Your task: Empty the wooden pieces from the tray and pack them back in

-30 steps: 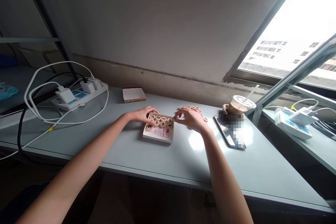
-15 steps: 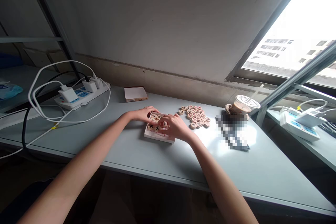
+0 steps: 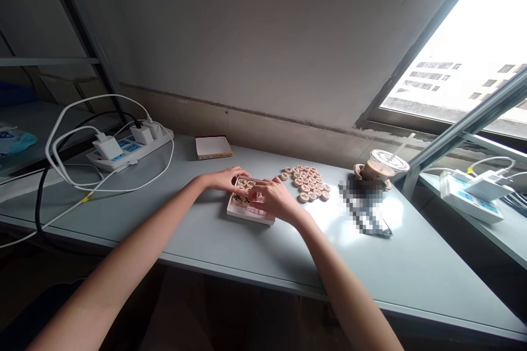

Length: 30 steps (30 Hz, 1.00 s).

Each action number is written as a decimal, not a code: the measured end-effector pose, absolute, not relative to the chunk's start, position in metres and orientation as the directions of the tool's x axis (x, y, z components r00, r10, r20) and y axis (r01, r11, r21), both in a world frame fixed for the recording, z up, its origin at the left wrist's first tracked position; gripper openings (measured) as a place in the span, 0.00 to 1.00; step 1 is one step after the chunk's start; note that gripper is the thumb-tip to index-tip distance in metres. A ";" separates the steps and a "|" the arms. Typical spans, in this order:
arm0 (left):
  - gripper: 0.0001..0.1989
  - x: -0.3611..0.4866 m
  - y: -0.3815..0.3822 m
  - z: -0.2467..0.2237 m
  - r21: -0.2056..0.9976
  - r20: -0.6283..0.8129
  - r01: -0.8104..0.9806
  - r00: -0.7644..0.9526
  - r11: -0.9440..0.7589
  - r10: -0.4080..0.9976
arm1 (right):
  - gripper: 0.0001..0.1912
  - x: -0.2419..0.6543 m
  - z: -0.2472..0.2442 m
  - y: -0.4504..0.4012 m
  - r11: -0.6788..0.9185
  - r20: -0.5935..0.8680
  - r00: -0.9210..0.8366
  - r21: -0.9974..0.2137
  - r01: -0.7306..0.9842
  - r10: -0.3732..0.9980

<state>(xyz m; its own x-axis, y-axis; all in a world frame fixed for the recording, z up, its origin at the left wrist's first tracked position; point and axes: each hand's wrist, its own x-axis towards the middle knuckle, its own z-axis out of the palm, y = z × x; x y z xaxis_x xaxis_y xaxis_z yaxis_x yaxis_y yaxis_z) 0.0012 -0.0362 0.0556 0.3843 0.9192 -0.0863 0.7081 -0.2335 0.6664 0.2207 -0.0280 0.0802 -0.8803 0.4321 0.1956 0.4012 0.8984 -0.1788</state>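
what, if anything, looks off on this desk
Nothing looks spilled or damaged. The white cable over the power strip arches up in loose, untidy loops, and blocky pixelation oddly masks the area near the cup.

Hands (image 3: 275,197) at white box (image 3: 250,216), wooden discs (image 3: 312,187)

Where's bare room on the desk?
Free: between the box and the desk's front edge; right of the right forearm, along the same edge. Crowded: the box, left hand and right hand at it; the loose pieces through to the cup.
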 end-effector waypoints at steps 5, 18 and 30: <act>0.33 0.003 -0.038 0.059 0.635 -0.098 0.731 0.396 -0.249 0.913 | 0.07 0.249 0.098 -0.009 0.823 0.183 -0.803 -0.178 0.540 0.567; 0.34 0.006 -0.042 0.065 0.621 -0.141 0.752 0.385 -0.221 0.912 | 0.06 0.306 0.107 0.019 0.525 -0.103 -0.535 -0.112 0.844 0.839; 0.34 0.005 -0.040 0.063 0.602 -0.115 0.756 0.398 -0.255 0.910 | 0.08 0.241 0.097 -0.022 0.882 0.080 -0.896 -0.230 0.410 0.437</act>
<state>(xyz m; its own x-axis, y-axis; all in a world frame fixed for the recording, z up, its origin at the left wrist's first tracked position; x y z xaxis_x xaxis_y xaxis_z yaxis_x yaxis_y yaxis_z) 0.0053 -0.0395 0.0630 0.3982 0.9101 -0.1147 0.7565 -0.2550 0.6023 0.2407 -0.0217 0.0972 -0.8957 0.4374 0.0800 0.4104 0.8825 -0.2298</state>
